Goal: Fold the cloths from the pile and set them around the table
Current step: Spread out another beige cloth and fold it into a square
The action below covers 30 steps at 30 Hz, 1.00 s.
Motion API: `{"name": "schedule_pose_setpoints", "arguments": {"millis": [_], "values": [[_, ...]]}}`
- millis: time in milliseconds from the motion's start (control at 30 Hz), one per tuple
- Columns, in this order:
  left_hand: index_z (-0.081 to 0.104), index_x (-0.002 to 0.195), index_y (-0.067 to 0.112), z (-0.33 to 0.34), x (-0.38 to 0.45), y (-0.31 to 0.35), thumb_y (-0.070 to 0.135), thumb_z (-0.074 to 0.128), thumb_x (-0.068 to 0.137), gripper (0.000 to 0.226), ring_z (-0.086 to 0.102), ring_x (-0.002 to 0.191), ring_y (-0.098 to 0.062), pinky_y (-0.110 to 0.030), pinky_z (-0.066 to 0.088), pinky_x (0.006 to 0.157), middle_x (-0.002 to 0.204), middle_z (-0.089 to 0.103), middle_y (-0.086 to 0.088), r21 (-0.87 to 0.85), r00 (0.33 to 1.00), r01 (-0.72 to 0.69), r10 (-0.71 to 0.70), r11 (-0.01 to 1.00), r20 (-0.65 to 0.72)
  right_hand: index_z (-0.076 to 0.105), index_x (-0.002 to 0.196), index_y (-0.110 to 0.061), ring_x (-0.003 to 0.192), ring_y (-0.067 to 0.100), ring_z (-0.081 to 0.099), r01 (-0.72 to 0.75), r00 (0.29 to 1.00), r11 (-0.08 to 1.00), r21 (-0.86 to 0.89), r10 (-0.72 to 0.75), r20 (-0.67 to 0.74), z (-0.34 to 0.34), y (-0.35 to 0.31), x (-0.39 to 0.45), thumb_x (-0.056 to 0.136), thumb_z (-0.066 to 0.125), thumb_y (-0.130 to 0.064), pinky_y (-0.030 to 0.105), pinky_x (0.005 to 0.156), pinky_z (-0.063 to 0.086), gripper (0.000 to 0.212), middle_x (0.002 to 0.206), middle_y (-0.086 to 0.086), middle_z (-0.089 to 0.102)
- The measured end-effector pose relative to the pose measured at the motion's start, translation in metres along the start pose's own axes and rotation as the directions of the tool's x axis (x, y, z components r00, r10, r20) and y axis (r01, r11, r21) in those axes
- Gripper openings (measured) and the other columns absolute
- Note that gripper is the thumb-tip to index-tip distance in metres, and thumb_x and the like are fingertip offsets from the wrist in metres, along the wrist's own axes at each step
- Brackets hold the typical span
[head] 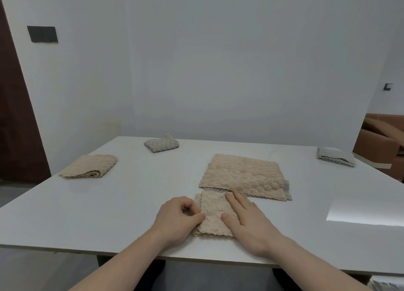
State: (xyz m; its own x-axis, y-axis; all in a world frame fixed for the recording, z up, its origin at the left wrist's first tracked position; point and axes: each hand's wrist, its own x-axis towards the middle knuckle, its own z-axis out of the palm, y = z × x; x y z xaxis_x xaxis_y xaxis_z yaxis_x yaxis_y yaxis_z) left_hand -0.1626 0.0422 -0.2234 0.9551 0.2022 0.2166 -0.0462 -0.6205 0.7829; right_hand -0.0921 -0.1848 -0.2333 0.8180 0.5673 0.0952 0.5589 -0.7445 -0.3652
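Note:
A small folded beige cloth (213, 214) lies near the front edge of the white table (109, 203). My left hand (177, 218) pinches its left edge with curled fingers. My right hand (247, 220) presses flat on its right side, fingers straight. Just behind it lies the pile (244, 176): a flat beige cloth on top, with a grey one peeking out beneath at the right. Folded cloths sit around the table: a beige one (89, 166) at the left, a grey one (161, 143) at the far edge, a grey one (335, 156) at the right.
A brown cardboard box (380, 142) stands beyond the table's right side. A dark door (15, 115) is at the left and a black plate (42, 34) hangs on the wall. A bright light patch (367, 212) falls on the table's right front.

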Motion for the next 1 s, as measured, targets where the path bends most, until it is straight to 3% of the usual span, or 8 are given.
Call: {"name": "schedule_pose_setpoints", "arguments": {"millis": [100, 200, 300, 500, 867, 1000], "values": [[0.062, 0.085, 0.035, 0.005, -0.006, 0.003, 0.043, 0.068, 0.076, 0.014, 0.054, 0.109, 0.004, -0.029, 0.046, 0.098, 0.115, 0.053, 0.028, 0.143, 0.979, -0.158, 0.174, 0.977, -0.107, -0.002, 0.161, -0.036, 0.152, 0.006, -0.017, -0.027, 0.999, 0.998, -0.051, 0.028, 0.025, 0.0, -0.004, 0.002, 0.101, 0.024, -0.064, 0.037, 0.126, -0.005, 0.071, 0.164, -0.019, -0.02], [0.039, 0.141, 0.047, 0.01, -0.009, 0.002, 0.051, 0.053, 0.09, 0.053, 0.012, 0.146, 0.007, -0.025, 0.017, 0.118, 0.158, 0.011, 0.032, 0.325, 0.939, -0.341, 0.339, 0.882, 0.064, -0.003, 0.161, -0.035, 0.153, 0.008, -0.017, -0.034, 0.998, 0.997, -0.069, 0.038, 0.05, -0.001, -0.006, 0.003, 0.102, 0.024, -0.062, 0.039, 0.126, -0.006, 0.07, 0.166, -0.016, -0.018], [0.015, 0.159, 0.047, 0.014, -0.003, 0.0, 0.059, 0.028, 0.102, 0.06, -0.017, 0.149, 0.009, -0.032, -0.005, 0.126, 0.165, -0.007, 0.031, 0.414, 0.947, -0.294, 0.203, 0.861, 0.25, -0.003, 0.161, -0.035, 0.153, 0.008, -0.018, -0.043, 0.998, 0.997, -0.071, 0.046, 0.051, -0.001, -0.007, 0.002, 0.102, 0.024, -0.061, 0.041, 0.126, -0.007, 0.07, 0.166, -0.015, -0.017], [0.013, 0.161, 0.041, 0.016, 0.001, 0.001, 0.062, 0.02, 0.103, 0.062, -0.006, 0.155, -0.002, -0.037, -0.004, 0.127, 0.166, 0.002, 0.026, 0.505, 0.962, -0.172, 0.035, 0.846, 0.27, -0.003, 0.161, -0.033, 0.154, 0.009, -0.016, -0.088, 0.995, 0.993, -0.073, 0.091, 0.038, 0.0, -0.011, 0.001, 0.1, 0.022, -0.063, 0.043, 0.126, -0.008, 0.072, 0.167, -0.014, -0.015], [-0.002, 0.162, 0.038, 0.021, -0.003, 0.007, 0.053, 0.015, 0.104, 0.063, -0.012, 0.156, -0.014, -0.048, -0.01, 0.126, 0.17, -0.011, 0.009, 0.612, 0.961, -0.123, -0.06, 0.781, 0.269, -0.008, 0.161, -0.028, 0.155, 0.012, -0.011, -0.203, 0.979, 0.977, -0.063, 0.204, 0.008, 0.004, -0.021, -0.01, 0.097, 0.017, -0.068, 0.047, 0.125, -0.01, 0.079, 0.168, -0.002, -0.015], [-0.001, 0.162, 0.039, 0.022, -0.003, 0.007, 0.049, 0.016, 0.103, 0.062, -0.011, 0.157, -0.015, -0.049, -0.011, 0.126, 0.171, -0.007, 0.005, 0.612, 0.965, -0.111, -0.062, 0.783, 0.255, -0.007, 0.161, -0.027, 0.155, 0.013, -0.012, -0.222, 0.975, 0.974, -0.052, 0.222, -0.01, 0.004, -0.022, -0.013, 0.097, 0.018, -0.069, 0.047, 0.125, -0.011, 0.081, 0.169, 0.001, -0.013]]}}
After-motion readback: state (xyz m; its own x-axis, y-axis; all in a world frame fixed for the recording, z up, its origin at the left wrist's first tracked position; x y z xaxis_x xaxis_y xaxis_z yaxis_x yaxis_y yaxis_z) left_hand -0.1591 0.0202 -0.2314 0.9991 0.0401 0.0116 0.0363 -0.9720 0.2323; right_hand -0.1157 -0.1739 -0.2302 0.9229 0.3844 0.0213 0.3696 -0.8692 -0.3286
